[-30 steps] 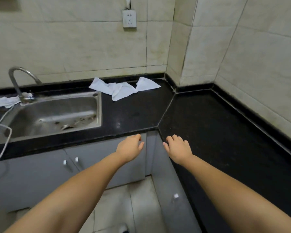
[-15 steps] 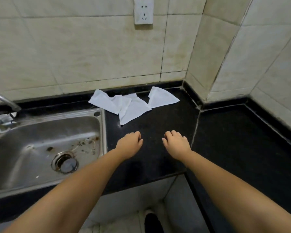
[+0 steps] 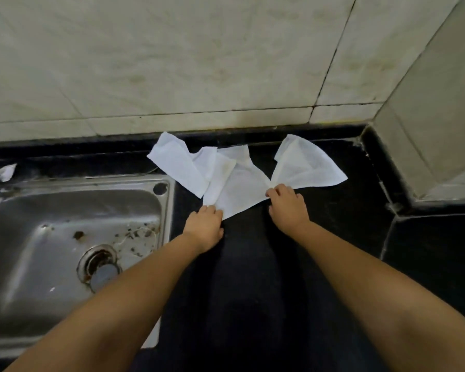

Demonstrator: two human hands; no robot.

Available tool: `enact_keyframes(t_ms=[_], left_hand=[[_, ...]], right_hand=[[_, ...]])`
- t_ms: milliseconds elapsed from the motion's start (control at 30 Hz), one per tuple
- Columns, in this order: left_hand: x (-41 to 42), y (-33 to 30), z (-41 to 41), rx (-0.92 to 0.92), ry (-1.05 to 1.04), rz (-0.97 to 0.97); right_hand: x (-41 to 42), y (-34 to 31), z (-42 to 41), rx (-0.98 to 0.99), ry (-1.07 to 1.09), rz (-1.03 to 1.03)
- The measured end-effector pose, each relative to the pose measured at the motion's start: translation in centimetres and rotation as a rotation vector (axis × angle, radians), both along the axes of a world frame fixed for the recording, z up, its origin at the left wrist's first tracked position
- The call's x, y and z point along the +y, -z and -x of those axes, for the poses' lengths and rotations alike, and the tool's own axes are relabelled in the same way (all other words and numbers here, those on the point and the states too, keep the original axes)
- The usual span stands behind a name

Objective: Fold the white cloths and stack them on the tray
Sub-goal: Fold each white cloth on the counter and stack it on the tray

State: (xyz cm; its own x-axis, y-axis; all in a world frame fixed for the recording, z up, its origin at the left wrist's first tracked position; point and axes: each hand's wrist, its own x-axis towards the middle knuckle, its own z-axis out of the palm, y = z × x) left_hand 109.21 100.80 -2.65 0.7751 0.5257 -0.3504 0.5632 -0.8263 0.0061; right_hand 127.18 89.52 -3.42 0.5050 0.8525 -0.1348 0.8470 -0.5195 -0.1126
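In the head view both hands have come forward from the counter's front edge to the white cloths point(image 3: 242, 181), which lie crumpled and overlapping on the black countertop point(image 3: 333, 237) near the tiled wall point(image 3: 199, 63), just right of the steel sink point(image 3: 65, 237). The left hand point(image 3: 203, 228) now has its fingertips at the near left corner of the middle cloth point(image 3: 239, 191); the right hand point(image 3: 287, 208) touches that cloth's right corner, where it meets the right-hand cloth point(image 3: 306, 167). Whether the fingers pinch the fabric or only rest on it cannot be told. The two hands sit apart, one at each corner. A third cloth point(image 3: 177, 162) lies to the left, partly under the middle one. No tray shows here. Judging by this, reaching is finished and folding of the first cloth is about to begin; nothing is folded yet.
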Motion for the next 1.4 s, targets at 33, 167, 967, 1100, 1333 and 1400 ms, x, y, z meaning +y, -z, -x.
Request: enact_keyframes(t_ms=[33, 167, 967, 1100, 1333, 1400], left_hand=[[0.2, 0.3, -0.2, 0.017, 0.013, -0.019], [0.9, 1.0, -1.1, 0.026, 0.073, -0.124], [-8.2, -0.8, 1.0, -0.206, 0.716, 0.143], [-9.2, -0.2, 2.3, -0.142, 0.85, 0.103], [-10.9, -0.7, 1.4, -0.043, 0.803, 0.094], [-12.2, -0.8, -0.1, -0.11, 0.757, 0.093]], right_hand=[[0.5, 0.5, -0.4, -0.015, -0.016, -0.007], [2.0, 1.7, -1.9, -0.09, -0.069, 0.018], [-20.6, -4.1, 4.4, -0.131, 0.325, -0.114], [-24.8, -2.6, 7.7, -0.062, 0.263, 0.049], [-27.3, -0.7, 10.9, 0.055, 0.25, 0.113], [-27.5, -0.7, 10.7, 0.081, 0.24, 0.102]])
